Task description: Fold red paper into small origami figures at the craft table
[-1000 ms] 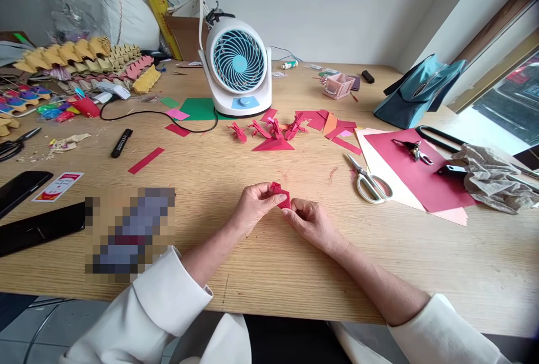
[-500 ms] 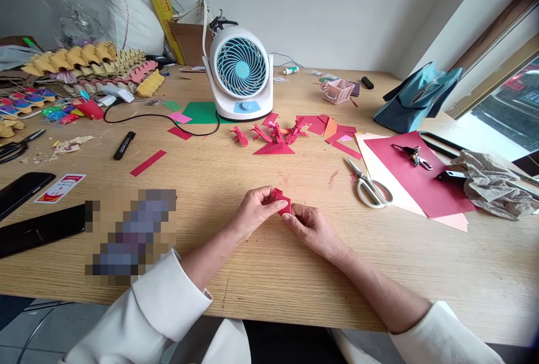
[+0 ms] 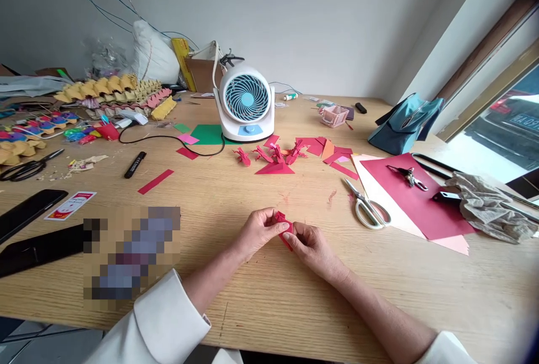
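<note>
Near the front middle of the table, a small folded red paper (image 3: 283, 220) is held between both hands. My left hand (image 3: 263, 230) pinches its left side, thumb on top. My right hand (image 3: 310, 245) grips its right side between thumb and curled fingers, close against the left thumb. Part of the paper is hidden by the fingers. Beyond the hands, several folded red paper figures (image 3: 275, 154) stand in a group, with a folded red triangular piece (image 3: 274, 168) at their front. White-handled scissors (image 3: 369, 209) lie to the right of my hands.
A white fan (image 3: 247, 100) stands at the back. Red sheets (image 3: 415, 195), keys (image 3: 408, 176) and a teal bag (image 3: 402, 125) are at right. A black marker (image 3: 135, 165), a red strip (image 3: 155, 182), phones and egg cartons (image 3: 101, 90) lie at left.
The view has tilted up, so the table things sit lower in the picture. My right fingers have moved closer to the left thumb, and a red edge now points down below them.
</note>
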